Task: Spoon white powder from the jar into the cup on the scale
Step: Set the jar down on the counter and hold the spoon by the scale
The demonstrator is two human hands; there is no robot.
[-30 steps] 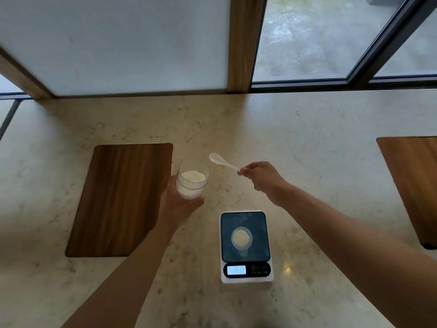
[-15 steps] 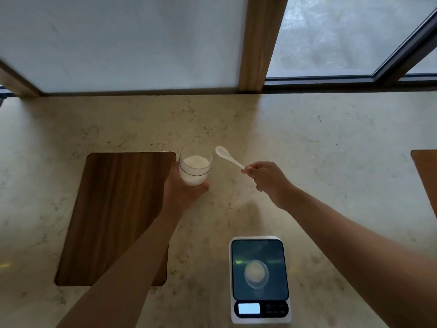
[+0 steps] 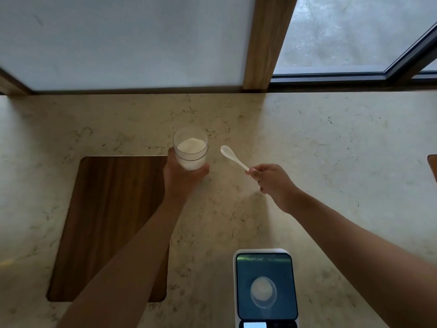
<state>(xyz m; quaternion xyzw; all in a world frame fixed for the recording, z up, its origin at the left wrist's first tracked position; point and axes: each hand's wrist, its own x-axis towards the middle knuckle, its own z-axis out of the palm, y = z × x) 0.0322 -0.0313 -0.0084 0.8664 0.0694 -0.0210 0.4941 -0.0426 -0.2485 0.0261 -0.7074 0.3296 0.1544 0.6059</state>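
Observation:
My left hand (image 3: pixel 182 178) grips a clear jar (image 3: pixel 190 151) of white powder from below and holds it over the stone counter. My right hand (image 3: pixel 272 181) pinches the handle of a white spoon (image 3: pixel 233 156); its bowl points up and left, a short way right of the jar and apart from it. The bowl looks bare. Near the bottom edge sits a white kitchen scale (image 3: pixel 266 288) with a dark glass top. A small clear cup (image 3: pixel 263 291) with white powder stands on it.
A dark wooden board (image 3: pixel 106 221) is set into the pale stone counter (image 3: pixel 331 150) to the left, partly under my left forearm. Another wooden edge (image 3: pixel 433 166) shows at the far right. A frosted panel, a wooden post and a window frame run along the back.
Both hands, with jar and spoon, reached farther away from the scale, which dropped toward the bottom of the view. The spoon stayed to the right of the jar, its bowl now lower.

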